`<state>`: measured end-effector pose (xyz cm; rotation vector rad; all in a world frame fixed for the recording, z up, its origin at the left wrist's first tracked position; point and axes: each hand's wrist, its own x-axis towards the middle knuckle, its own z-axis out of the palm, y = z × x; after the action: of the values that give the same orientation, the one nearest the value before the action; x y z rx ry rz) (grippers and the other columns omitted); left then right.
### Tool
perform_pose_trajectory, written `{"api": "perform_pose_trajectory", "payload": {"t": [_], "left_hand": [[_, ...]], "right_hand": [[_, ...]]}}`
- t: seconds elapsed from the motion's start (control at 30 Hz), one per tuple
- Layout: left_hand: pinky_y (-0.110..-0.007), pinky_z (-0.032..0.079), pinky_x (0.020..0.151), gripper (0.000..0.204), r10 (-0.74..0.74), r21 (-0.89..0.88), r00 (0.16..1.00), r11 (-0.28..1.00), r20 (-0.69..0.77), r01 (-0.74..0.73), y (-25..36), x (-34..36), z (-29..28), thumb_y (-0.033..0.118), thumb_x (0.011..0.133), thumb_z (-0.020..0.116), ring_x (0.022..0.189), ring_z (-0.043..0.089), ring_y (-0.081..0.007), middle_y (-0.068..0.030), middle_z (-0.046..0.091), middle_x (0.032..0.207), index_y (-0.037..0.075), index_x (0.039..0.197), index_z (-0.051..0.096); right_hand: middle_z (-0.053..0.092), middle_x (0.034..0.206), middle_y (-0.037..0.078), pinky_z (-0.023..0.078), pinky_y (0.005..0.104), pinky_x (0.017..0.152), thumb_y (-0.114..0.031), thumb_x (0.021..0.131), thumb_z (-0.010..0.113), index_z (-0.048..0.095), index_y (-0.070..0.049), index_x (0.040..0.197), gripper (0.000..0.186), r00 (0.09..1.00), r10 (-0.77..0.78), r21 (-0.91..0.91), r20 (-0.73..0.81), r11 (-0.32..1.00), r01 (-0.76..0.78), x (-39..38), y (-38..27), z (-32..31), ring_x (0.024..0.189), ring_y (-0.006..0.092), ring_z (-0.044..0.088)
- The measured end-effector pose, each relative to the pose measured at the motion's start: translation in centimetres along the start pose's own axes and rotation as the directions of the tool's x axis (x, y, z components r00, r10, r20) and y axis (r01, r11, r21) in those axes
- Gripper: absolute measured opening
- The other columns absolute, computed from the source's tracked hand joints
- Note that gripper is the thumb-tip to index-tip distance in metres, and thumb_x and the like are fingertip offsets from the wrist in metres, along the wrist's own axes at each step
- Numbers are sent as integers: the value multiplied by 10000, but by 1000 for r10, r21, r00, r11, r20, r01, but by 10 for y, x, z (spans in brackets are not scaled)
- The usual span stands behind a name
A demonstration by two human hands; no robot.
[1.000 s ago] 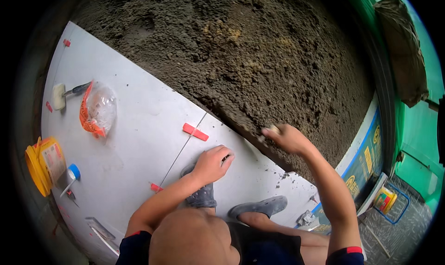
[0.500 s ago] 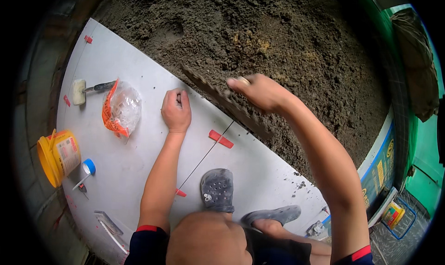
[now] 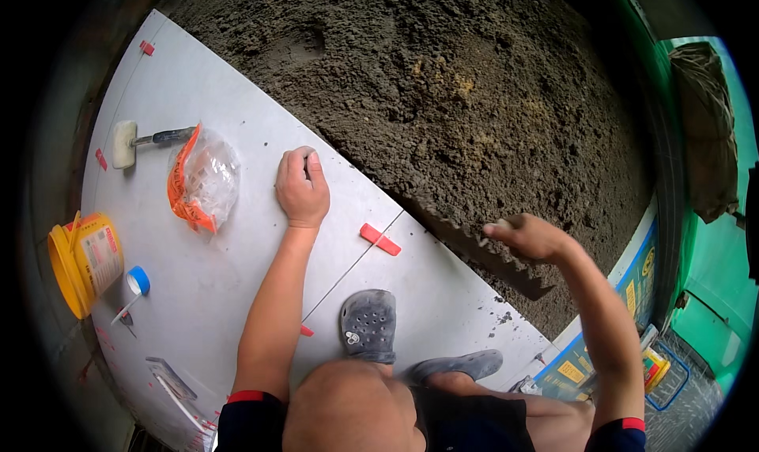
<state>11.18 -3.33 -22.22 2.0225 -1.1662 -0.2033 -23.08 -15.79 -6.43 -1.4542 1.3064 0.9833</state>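
My right hand is closed round the pale handle of a long notched trowel. The trowel's toothed blade lies along the border between the large light-grey tiles and the rough, dark, damp mortar bed. Closed into a fist, my left hand rests on the tile near that border. Its curled fingers hide whatever may be inside. Close to it, a red wedge clip sits across the joint between two tiles.
To the left lie a white-headed mallet, a clear plastic bag with orange print, a yellow bucket and a blue-rimmed cup. My grey clog stands on the tile. Crumbs of mortar dot the tile edge. Green sheeting hangs at right.
My right hand has carried the trowel right and nearer to me along the tile edge. My left fist has stayed at about the same spot on the tile.
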Motion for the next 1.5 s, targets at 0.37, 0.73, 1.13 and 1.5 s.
{"api": "perform_pose_trajectory", "payload": {"t": [0.37,0.73,1.13,1.5], "left_hand": [[-360,482,694,145,18,73,1000,997,18,-19,4,2,5,205,977,602,741,576,-235,-74,598,859,64,979,636],[-368,479,675,91,63,105,998,992,16,-64,1,-4,4,172,937,640,732,571,-219,-40,593,837,83,953,633],[-356,487,741,171,57,186,994,980,90,-73,-8,0,9,228,962,636,758,553,-205,-55,619,881,61,1001,647],[-455,514,789,331,27,96,1000,995,-7,-27,-5,-9,17,270,877,707,836,629,-352,-232,647,923,-47,960,662]], "right_hand": [[708,1016,241,541,481,912,-567,1011,452,691,14,1072,631,897,-275,-36,-345,959,280,34,-140,-33,976,395,684],[696,871,228,527,454,850,-709,904,560,661,11,888,727,955,247,-20,-163,967,-254,-67,169,52,885,348,686],[711,884,212,537,463,829,-716,893,570,649,-21,905,699,959,150,155,-241,981,-115,-56,170,89,872,366,696],[699,765,122,549,431,694,-582,821,762,641,-111,962,506,948,98,376,-302,926,24,-119,260,232,733,317,704]]}}
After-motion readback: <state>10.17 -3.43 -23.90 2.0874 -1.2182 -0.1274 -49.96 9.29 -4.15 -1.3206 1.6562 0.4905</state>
